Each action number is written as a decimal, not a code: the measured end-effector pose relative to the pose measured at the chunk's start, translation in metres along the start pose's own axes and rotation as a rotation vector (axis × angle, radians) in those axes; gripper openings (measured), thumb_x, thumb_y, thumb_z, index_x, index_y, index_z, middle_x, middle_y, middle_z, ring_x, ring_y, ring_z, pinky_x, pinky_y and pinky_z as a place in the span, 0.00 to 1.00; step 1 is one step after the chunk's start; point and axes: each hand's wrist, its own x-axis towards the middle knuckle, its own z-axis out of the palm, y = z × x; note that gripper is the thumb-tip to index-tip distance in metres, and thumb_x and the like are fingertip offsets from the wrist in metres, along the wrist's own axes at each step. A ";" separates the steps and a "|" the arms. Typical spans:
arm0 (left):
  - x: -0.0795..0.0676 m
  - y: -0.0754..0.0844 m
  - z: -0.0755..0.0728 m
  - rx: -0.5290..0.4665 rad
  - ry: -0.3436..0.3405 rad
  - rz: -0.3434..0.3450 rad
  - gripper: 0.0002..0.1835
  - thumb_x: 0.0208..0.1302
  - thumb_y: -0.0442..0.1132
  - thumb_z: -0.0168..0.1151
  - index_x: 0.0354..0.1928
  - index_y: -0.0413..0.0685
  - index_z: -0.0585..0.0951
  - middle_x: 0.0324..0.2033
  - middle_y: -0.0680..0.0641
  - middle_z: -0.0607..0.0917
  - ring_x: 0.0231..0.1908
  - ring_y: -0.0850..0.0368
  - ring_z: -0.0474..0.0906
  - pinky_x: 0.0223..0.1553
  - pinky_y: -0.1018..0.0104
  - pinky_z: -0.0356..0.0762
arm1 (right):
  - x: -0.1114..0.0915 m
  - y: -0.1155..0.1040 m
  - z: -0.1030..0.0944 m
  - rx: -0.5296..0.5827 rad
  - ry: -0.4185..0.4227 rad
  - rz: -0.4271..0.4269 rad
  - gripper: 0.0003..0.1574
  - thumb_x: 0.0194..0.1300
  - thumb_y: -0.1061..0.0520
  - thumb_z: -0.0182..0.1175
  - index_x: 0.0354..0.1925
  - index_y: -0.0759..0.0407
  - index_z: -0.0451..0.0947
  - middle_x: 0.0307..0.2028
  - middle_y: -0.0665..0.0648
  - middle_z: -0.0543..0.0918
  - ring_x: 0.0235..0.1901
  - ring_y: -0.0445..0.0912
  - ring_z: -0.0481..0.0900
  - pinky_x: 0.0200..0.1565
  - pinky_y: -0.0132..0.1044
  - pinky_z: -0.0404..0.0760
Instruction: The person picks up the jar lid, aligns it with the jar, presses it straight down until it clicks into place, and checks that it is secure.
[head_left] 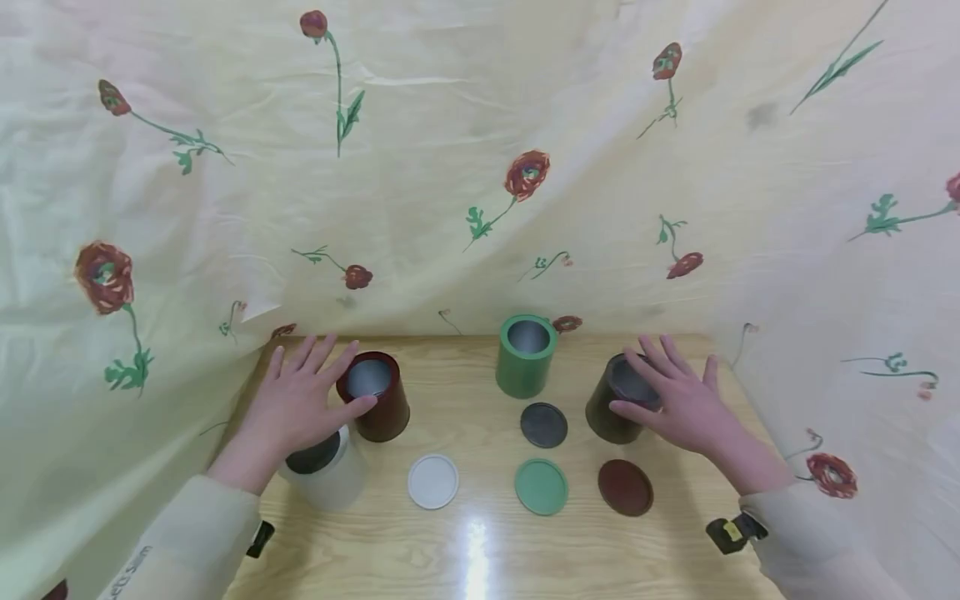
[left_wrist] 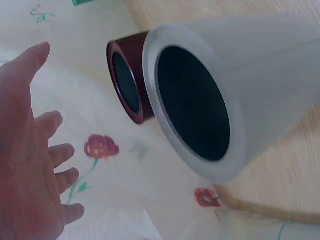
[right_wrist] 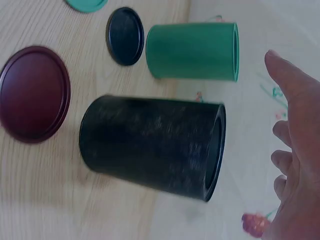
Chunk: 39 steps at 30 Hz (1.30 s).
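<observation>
With fingers spread, my left hand (head_left: 296, 404) hovers over the white canister (head_left: 333, 479) and beside the dark red canister (head_left: 386, 412). Both canisters stand with their tops uncovered, as the left wrist view also shows for the white canister (left_wrist: 270, 75) and the red one (left_wrist: 137, 55). My right hand (head_left: 686, 404) is held above the black canister (head_left: 611, 417), fingers apart. In the right wrist view a gap separates that hand (right_wrist: 300, 140) from the black canister (right_wrist: 150, 142). Neither hand holds anything.
A green canister (head_left: 523, 371) stands uncovered near the table's back edge. Four round lids lie flat between the hands: black (head_left: 543, 425), green (head_left: 542, 487), white (head_left: 432, 482) and dark red (head_left: 626, 487). Flower-patterned cloth (head_left: 420, 183) hangs behind the wooden table (head_left: 390, 550).
</observation>
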 end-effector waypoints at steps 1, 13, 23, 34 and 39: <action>0.001 0.003 0.000 0.003 0.000 0.002 0.49 0.72 0.75 0.54 0.84 0.54 0.62 0.83 0.35 0.57 0.82 0.29 0.47 0.78 0.24 0.36 | 0.002 -0.002 0.001 -0.001 -0.001 -0.007 0.59 0.69 0.28 0.67 0.83 0.56 0.61 0.83 0.68 0.55 0.84 0.67 0.41 0.67 0.87 0.26; 0.015 0.027 0.011 -0.002 0.003 0.039 0.48 0.70 0.75 0.56 0.84 0.59 0.63 0.83 0.38 0.58 0.83 0.33 0.47 0.79 0.26 0.37 | 0.021 -0.030 0.013 -0.011 0.003 -0.115 0.57 0.69 0.31 0.69 0.82 0.57 0.62 0.83 0.67 0.58 0.83 0.67 0.45 0.70 0.85 0.29; 0.029 0.044 0.031 0.047 -0.038 0.068 0.48 0.70 0.75 0.56 0.85 0.59 0.62 0.84 0.41 0.58 0.84 0.37 0.48 0.80 0.29 0.38 | 0.037 -0.051 0.029 0.010 -0.029 -0.184 0.57 0.71 0.31 0.67 0.84 0.56 0.59 0.84 0.62 0.54 0.84 0.65 0.45 0.72 0.82 0.31; 0.029 0.062 0.049 0.014 -0.072 0.095 0.51 0.68 0.76 0.57 0.85 0.60 0.60 0.84 0.41 0.57 0.84 0.38 0.47 0.81 0.31 0.36 | 0.045 -0.072 0.046 0.046 -0.034 -0.245 0.58 0.69 0.33 0.69 0.83 0.57 0.60 0.84 0.62 0.55 0.84 0.63 0.46 0.75 0.78 0.34; 0.025 0.070 0.060 0.012 -0.091 0.094 0.52 0.68 0.77 0.56 0.85 0.60 0.60 0.84 0.41 0.56 0.84 0.38 0.46 0.81 0.31 0.37 | 0.044 -0.080 0.057 0.057 -0.038 -0.292 0.58 0.69 0.33 0.70 0.83 0.57 0.61 0.84 0.62 0.57 0.83 0.65 0.49 0.77 0.75 0.38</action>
